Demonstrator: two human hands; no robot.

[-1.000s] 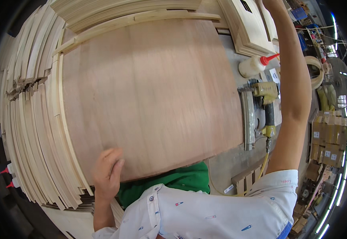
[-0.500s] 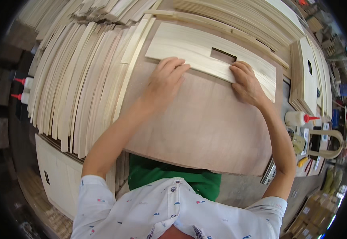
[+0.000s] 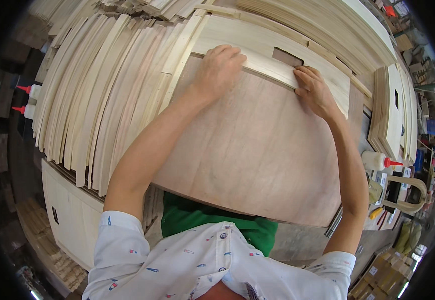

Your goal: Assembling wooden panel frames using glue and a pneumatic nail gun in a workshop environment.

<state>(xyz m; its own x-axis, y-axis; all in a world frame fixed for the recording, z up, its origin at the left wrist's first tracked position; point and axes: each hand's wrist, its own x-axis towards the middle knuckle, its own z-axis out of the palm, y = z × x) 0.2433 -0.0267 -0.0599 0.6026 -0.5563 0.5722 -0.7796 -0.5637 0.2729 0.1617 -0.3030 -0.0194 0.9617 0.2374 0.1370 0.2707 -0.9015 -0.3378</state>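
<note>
A pale wooden panel (image 3: 252,37) with a rectangular cutout (image 3: 288,56) lies at the far side of a brown board (image 3: 247,150). My left hand (image 3: 221,71) is closed over the panel's near edge, left of the cutout, fingers curled on top. Just below the cutout, my right hand (image 3: 316,91) grips the same edge, its thumb at the front and fingers above. A lighter band shows along that edge between the hands; I cannot tell if it is a separate strip. Narrow wooden rails (image 3: 302,37) run along the panel's far side.
Stacked wooden strips (image 3: 102,95) stand at the left, and more boards (image 3: 322,25) lie beyond the rails. On the right are slotted panels (image 3: 385,110), a red-tipped glue bottle (image 3: 375,161) and a curved wooden piece (image 3: 415,195). A slotted panel (image 3: 70,210) leans at lower left.
Both hands have pushed forward, away from me. The panel has slid with them toward the far rails, and more of the brown board shows in front of it.
</note>
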